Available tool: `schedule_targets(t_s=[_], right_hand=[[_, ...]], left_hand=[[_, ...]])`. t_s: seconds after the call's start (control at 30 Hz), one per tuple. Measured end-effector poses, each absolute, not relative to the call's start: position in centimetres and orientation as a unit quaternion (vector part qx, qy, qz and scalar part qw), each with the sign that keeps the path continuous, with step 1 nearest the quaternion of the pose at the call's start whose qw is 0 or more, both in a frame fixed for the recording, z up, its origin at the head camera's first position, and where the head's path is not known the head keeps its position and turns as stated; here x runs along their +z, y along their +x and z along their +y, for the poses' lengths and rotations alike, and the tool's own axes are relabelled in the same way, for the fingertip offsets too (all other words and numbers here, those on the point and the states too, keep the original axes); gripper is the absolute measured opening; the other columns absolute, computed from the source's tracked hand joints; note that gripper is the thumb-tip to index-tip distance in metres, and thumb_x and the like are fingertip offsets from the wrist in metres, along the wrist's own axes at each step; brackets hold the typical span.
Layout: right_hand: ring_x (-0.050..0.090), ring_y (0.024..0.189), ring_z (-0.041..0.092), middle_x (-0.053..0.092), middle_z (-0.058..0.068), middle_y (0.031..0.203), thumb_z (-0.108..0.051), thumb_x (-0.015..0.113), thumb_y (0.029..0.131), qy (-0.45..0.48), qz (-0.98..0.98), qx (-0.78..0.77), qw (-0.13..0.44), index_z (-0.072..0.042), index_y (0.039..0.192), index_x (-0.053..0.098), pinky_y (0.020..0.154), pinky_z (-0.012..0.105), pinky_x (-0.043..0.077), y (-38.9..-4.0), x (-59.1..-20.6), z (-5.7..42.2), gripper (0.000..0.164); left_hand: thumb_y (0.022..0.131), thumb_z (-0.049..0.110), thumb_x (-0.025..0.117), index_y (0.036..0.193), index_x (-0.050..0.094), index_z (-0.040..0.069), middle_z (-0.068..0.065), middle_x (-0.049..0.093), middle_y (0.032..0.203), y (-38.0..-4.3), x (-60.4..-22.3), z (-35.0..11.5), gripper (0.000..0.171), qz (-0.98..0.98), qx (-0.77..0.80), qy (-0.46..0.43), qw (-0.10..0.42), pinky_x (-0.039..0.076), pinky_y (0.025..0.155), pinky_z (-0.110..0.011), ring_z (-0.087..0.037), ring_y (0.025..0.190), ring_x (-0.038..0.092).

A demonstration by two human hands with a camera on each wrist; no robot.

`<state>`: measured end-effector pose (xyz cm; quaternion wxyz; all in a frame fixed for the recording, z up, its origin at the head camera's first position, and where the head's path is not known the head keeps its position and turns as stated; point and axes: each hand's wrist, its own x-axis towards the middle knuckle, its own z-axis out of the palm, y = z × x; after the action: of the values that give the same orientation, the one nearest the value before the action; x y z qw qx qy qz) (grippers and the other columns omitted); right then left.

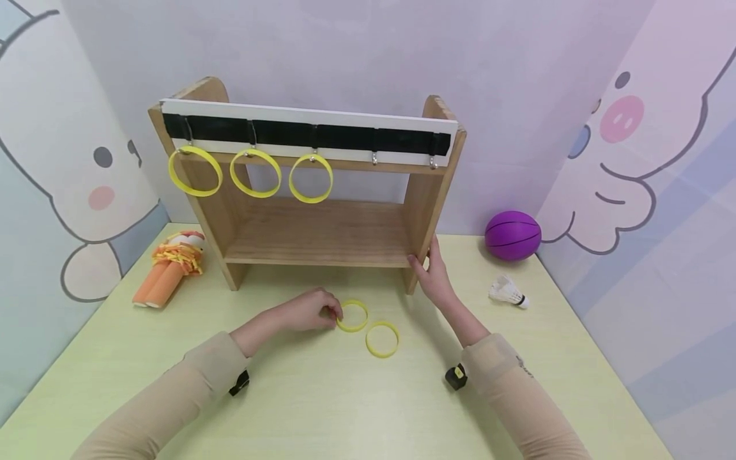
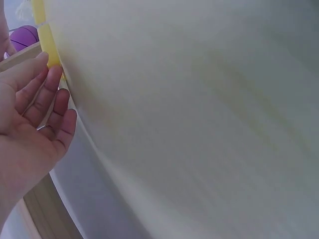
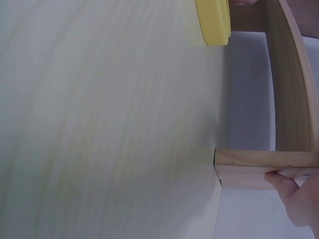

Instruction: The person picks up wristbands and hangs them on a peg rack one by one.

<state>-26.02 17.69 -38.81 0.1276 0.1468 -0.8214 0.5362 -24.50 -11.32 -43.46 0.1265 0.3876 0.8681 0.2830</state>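
Head view, left hand (image 1: pixel 313 311): you're pinching a yellow circular ring (image 1: pixel 352 331), fingers nearly closed, in front of the brown wooden shelf (image 1: pixel 324 230).
Right hand (image 1: pixel 435 279): you're gripping the shelf's right side, thumb spread.

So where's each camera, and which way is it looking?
Head: on the person's head, looking forward and down at the wooden shelf and yellow rings; left hand, right hand and both sleeves show.
Left wrist: on that wrist, looking at the left hand pinching one yellow ring; what seems the right hand peeks in left.
Right wrist: on that wrist, looking across the tabletop at the shelf's side; the right hand shows lower right and, seemingly, the left up top.
Head and left wrist both show the purple ball.
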Motion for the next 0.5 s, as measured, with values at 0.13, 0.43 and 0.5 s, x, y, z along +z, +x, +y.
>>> schedule_targets(t_s=[0.13, 0.43, 0.5], right_hand=[[0.037, 0.129, 0.044, 0.027, 0.025, 0.147, -0.003, 0.053, 0.094, 0.149, -0.824, 0.531, 0.129, -0.007, 0.150, 0.010, 0.098, 0.059, 0.038, -25.96, -38.72, 17.70, 0.071], [0.037, 0.129, 0.044, 0.028, 0.027, 0.145, -0.002, 0.052, 0.094, 0.152, -0.820, 0.536, 0.130, -0.005, 0.150, 0.010, 0.098, 0.059, 0.038, -25.84, -38.73, 17.67, 0.070], [0.037, 0.129, 0.044, 0.028, 0.027, 0.146, -0.002, 0.052, 0.094, 0.152, -0.820, 0.536, 0.130, -0.006, 0.150, 0.010, 0.098, 0.059, 0.038, -25.82, -38.71, 17.66, 0.070]], left_hand=[[0.082, 0.010, 0.072, 0.090, 0.069, 0.014, 0.009, 0.066, 0.086, -24.46, -43.27, -11.21, 0.010, 0.866, 0.289, 0.389, 0.121, 0.044, 0.085, -0.035, -0.011, 0.087, 0.056], [0.080, 0.007, 0.073, 0.090, 0.068, 0.014, 0.009, 0.065, 0.086, -24.16, -42.84, -10.92, 0.013, 0.866, 0.303, 0.384, 0.100, 0.050, 0.082, -0.035, -0.008, 0.084, 0.058], [0.080, 0.007, 0.074, 0.090, 0.067, 0.015, 0.009, 0.064, 0.085, -24.11, -42.73, -10.88, 0.014, 0.866, 0.305, 0.384, 0.093, 0.050, 0.081, -0.035, -0.009, 0.084, 0.058]])
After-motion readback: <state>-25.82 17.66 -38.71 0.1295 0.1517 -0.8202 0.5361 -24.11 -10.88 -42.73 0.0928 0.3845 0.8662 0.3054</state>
